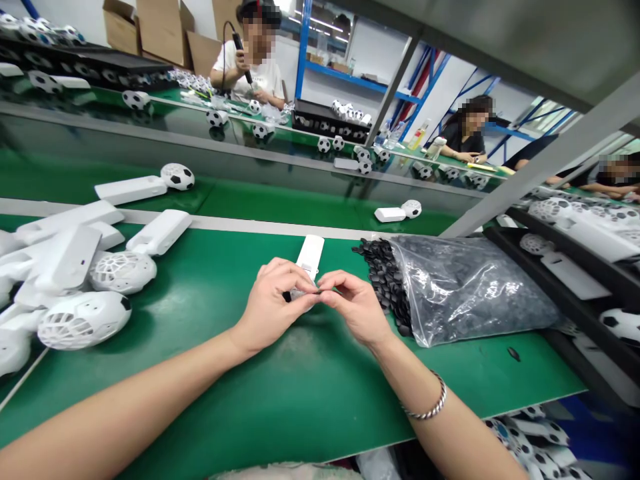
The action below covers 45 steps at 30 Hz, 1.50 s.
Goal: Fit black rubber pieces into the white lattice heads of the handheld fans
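Green bench mat (280,393), its near edge passing under both forearms.

Item 1: left hand (273,300), curled closely round the lower end of a white plastic housing (310,257); the far end stands out past the fingers, and a dark tip shows at the hand's outer side.

Item 2: right hand (355,308), thumb and forefinger pinched narrow on a small dark piece (333,291) at the housing, fingertips (320,283) nearly meeting the left hand's. Twisted silver bracelet (425,400) on that wrist.

Handling, judged: housing likely light and stiff, best held along its flat sides; dark piece small and easily dropped, best taken by its edges.

Item 3: clear plastic bag of black pieces (470,287), just right of the hands, spilling at its mouth. 1 loose black piece (513,354) beyond it.

Item 4: lattice-shelled white balls (84,320) and white handles (159,232), heaped left.

Open mat lies before and between these heaps. Farther: 2 co-workers (467,127) at a facing bench.
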Motion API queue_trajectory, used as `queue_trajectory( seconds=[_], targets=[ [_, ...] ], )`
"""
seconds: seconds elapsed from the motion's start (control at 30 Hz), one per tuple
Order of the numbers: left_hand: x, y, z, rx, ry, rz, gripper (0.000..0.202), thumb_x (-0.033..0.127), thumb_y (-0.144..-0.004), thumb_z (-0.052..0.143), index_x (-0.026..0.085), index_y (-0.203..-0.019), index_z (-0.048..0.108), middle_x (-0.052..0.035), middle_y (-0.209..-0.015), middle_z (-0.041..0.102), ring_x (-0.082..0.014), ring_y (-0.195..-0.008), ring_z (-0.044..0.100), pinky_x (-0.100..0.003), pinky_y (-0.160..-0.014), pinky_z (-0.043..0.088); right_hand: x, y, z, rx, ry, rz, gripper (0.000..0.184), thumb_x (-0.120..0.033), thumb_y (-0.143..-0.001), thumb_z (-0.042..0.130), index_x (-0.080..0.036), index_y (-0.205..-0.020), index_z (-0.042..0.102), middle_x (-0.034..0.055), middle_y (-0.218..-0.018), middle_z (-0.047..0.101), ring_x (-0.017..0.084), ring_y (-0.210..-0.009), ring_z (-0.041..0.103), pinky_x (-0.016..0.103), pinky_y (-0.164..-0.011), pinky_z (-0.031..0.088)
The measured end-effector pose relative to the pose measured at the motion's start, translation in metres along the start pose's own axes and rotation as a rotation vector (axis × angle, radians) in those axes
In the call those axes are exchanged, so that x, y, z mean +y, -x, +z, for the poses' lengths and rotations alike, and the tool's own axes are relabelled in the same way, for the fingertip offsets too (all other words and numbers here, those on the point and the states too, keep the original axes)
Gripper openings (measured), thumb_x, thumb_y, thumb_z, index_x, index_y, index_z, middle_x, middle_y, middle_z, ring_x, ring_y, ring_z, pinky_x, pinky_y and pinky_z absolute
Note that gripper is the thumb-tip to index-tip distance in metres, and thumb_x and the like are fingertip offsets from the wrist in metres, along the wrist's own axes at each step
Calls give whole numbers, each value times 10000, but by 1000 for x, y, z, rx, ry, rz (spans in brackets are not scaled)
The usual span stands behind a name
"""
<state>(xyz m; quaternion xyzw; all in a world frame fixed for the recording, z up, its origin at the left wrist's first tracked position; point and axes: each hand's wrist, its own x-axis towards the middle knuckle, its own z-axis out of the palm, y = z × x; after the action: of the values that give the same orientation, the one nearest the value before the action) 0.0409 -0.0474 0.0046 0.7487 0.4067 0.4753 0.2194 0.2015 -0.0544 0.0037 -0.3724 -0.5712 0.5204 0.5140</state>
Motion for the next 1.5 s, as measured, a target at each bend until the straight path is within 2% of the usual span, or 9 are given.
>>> queue_trajectory(
  seconds=[0.1, 0.23, 0.37, 0.5, 0.67, 0.83, 1.03, 1.2, 1.5],
  targets=[
    [-1, 0, 1, 9, -44, -69, 190, 337, -676, 691, 230, -817, 620, -19, -920, 567, -195, -935, 478, -364, -846, 385, 1, 0, 1, 48, 7, 53, 113, -270, -737, 666, -181, -708, 603, -27, -661, 583, 94, -603, 544, 217, -602, 474],
    [-12, -1, 0, -202, -107, -204, 770, 427, -516, 765, 272, -1198, 445, -57, -1218, 396, -273, -1156, 342, -438, -965, 337, 4, -3, -8, 91, 74, 93, 150, -317, -761, 632, -176, -788, 587, -21, -668, 584, 102, -572, 565, 236, -565, 491],
    [-28, -1, -1, -431, -7, -222, 640, 285, -592, 705, 267, -1176, 443, -55, -1294, 344, -268, -1219, 314, -440, -1021, 285, 1, -3, -18, -44, 263, -11, 135, -264, -799, 597, -193, -910, 627, 26, -830, 602, 147, -761, 584, 309, -723, 498],
    [-35, -2, -4, -519, 82, -145, 593, 195, -624, 649, 284, -1171, 438, -14, -1270, 420, -235, -1218, 335, -405, -1030, 279, -5, 2, -17, -229, 643, -268, 202, -153, -870, 486, -241, -942, 652, 34, -893, 572, 162, -870, 516, 342, -817, 436],
    [-34, -2, -5, -526, 120, -139, 648, 288, -613, 704, 276, -1202, 433, -36, -1292, 414, -247, -1228, 327, -406, -1030, 279, -6, 5, -9, -392, 793, -398, 216, -107, -851, 496, -239, -972, 617, 20, -904, 614, 172, -868, 502, 351, -823, 399],
    [-33, -1, -4, -514, 163, -145, 604, 295, -646, 690, 270, -1198, 445, -32, -1251, 459, -229, -1200, 374, -384, -1025, 285, 1, 4, -5, -255, 678, -282, 132, -94, -775, 579, -199, -854, 567, 0, -817, 606, 153, -811, 531, 305, -764, 422],
    [-32, -2, -2, -487, 183, -183, 547, 297, -653, 684, 263, -1156, 471, -34, -1230, 468, -238, -1181, 392, -391, -1010, 300, 5, 4, -5, -202, 564, -190, 227, -111, -785, 582, -208, -983, 528, -2, -831, 624, 142, -772, 571, 308, -771, 443],
    [-28, -1, -1, -475, 215, -178, 506, 260, -685, 646, 266, -1160, 470, -33, -1191, 488, -237, -1148, 421, -399, -1004, 307, 13, 1, -7, -121, 568, -207, 305, -190, -779, 612, -220, -1065, 507, 44, -993, 544, 175, -923, 531, 317, -798, 457],
    [-24, 0, -1, -501, 183, -214, 511, 228, -713, 601, 256, -1191, 421, -46, -1187, 452, -233, -1156, 390, -391, -995, 312, 26, 0, -8, -149, 286, -26, 382, -216, -759, 633, -219, -1102, 464, 68, -1095, 486, 189, -1024, 476, 303, -792, 465]
  ],
)
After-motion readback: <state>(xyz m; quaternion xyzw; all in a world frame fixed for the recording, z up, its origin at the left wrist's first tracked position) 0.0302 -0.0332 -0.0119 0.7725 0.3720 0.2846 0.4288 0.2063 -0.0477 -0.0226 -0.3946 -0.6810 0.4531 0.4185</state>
